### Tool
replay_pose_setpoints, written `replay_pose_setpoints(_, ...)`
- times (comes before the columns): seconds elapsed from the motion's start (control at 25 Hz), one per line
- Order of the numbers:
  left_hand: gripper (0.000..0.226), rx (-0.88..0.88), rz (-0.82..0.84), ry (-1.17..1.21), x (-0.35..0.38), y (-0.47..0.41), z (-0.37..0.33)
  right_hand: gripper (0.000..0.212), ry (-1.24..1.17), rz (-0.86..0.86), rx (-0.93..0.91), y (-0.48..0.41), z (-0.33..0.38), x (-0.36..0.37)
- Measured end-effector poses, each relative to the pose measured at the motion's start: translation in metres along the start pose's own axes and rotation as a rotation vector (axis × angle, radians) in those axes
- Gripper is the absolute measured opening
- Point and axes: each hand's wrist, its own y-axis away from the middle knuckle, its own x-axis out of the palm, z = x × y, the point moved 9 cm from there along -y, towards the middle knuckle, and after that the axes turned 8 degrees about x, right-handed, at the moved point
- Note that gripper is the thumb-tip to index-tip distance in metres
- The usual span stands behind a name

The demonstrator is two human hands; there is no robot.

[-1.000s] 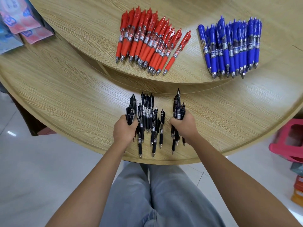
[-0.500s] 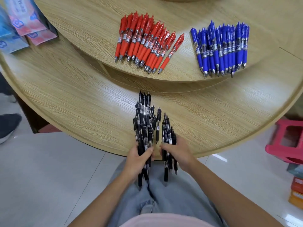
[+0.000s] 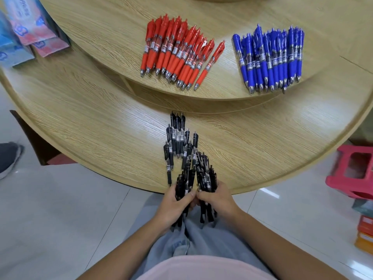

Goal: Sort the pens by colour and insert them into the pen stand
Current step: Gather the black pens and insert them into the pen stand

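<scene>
Hands: the left hand and the right hand sit side by side just off the near edge of the table, above the lap, their fingertips meeting in the middle.
Left hand: fingers and thumb are curled round a thick bundle of black pens. The bundle stands steeply, its upper ends over the table edge and its tips poking out below the hand toward the jeans.
Right hand: curled round a second bundle of black pens, held the same way; the two bundles touch above the hands.
Loose black pens: a small cluster lies flat on the lower level of the table, just beyond the hands, running lengthwise toward the person. The nearest ones reach the held bundles.
Red pens: one heap on the raised upper tier, left of centre, tips toward the person, with one pen slightly apart on the right side.
Blue pens: a second heap on the same tier, to the right, well apart from the red.
Packets: pink and blue printed packs at the table's far left.
Floor: pale glossy tiles, with a red plastic stool on the right and a dark shoe at the left edge.
</scene>
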Motion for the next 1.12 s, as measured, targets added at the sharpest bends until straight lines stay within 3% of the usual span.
replay_pose_setpoints(0.24, 0.009, 0.160, -0.042, -0.154, -0.003, -0.018, -0.041, 0.008, -0.060, -0.158, -0.130, 0.005, 0.026, -0.022)
replay_pose_setpoints(0.52, 0.020, 0.267, 0.103, -0.314, 0.067, -0.026, -0.100, 0.013, -0.325, -0.370, -0.267, 0.047, 0.043, -0.084)
replay_pose_setpoints(0.68, 0.024, 0.251, 0.203, -0.336, 0.139, -0.025, -0.106, 0.016, -0.473, -0.472, -0.249, 0.076, 0.014, -0.152)
replay_pose_setpoints(0.88, 0.012, 0.238, 0.274, -0.381, 0.266, -0.031, -0.096, 0.015, -0.534, -0.579, -0.232, 0.109, -0.027, -0.268)
replay_pose_setpoints(1.12, 0.010, 0.221, 0.316, -0.325, 0.422, -0.039, -0.079, 0.017, -0.491, -0.655, -0.189, 0.142, -0.050, -0.428)
